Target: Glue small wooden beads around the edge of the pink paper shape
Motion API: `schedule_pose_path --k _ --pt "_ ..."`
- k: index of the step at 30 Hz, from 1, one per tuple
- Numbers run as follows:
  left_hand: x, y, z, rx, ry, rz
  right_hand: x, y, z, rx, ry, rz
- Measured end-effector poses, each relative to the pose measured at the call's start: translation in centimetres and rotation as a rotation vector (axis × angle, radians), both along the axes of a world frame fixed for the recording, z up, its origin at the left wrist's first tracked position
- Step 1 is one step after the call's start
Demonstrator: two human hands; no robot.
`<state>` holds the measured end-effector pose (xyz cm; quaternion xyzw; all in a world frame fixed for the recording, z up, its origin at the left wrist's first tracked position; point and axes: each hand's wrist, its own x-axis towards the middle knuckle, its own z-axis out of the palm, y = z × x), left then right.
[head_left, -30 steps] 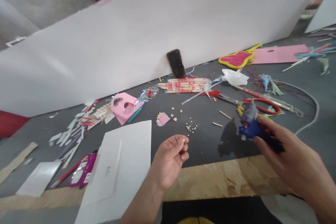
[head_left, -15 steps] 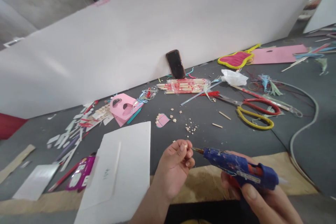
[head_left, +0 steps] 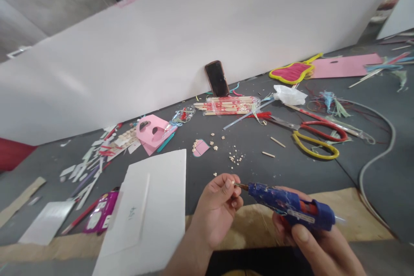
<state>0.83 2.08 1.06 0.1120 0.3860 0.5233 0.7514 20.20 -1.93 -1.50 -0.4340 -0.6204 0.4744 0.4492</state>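
Observation:
My right hand [head_left: 315, 239] is wrapped around a blue hot glue gun [head_left: 287, 205], its nozzle pointing left. A clear glue stick pokes out of the gun's back end. My left hand [head_left: 221, 207] pinches a tiny pale bead [head_left: 233, 182] between thumb and forefinger, with the nozzle tip right at it; whether they touch I cannot tell. Just beyond my hands lie several loose pale beads [head_left: 236, 156] and a few small bead clusters [head_left: 212, 143]. A pink petal-shaped card piece [head_left: 201, 148] carries more beads along its left side.
White foam boards [head_left: 161, 189] lie at left, near a purple packet [head_left: 101, 211] and pink cutouts [head_left: 153, 131]. Scissors [head_left: 315, 138] with red and yellow handles rest at right, by a grey cord [head_left: 375, 159]. A phone [head_left: 216, 78] leans on the white partition [head_left: 194, 30] behind wrapped sticks [head_left: 229, 106].
The glue gun has shifted slightly left, bringing its nozzle up to the bead in my left fingers. My left hand has barely moved.

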Motion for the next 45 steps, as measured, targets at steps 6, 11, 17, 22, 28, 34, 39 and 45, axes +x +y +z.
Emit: schedule_pose_path --k 6,11,17,22,28,34,39,45 --pt "0.02 0.02 -0.11 -0.009 0.012 0.002 0.02 0.1 -0.02 0.033 -0.04 -0.001" --pt "0.12 0.06 -0.2 -0.022 0.031 0.007 0.2 0.0 -0.5 0.048 -0.063 -0.002" --pt "0.15 -0.06 -0.19 -0.022 0.02 0.009 0.27 -0.12 -0.79 0.054 -0.06 -0.003" --pt "0.15 -0.1 -0.15 -0.028 0.012 0.004 0.29 0.0 -0.39 0.035 -0.069 -0.005" --pt "0.2 -0.04 -0.11 -0.034 0.015 0.016 -0.31 0.24 -0.04 0.088 -0.023 -0.056" --pt "0.2 -0.01 -0.15 -0.021 -0.001 0.025 -0.01 0.33 -0.35 0.093 -0.082 -0.038" --pt "0.23 0.04 -0.14 -0.024 -0.006 0.021 0.07 0.32 0.1 0.136 -0.094 -0.064" --pt "0.16 -0.03 -0.21 -0.021 -0.011 0.02 -0.07 0.32 -0.09 0.101 -0.076 -0.067"
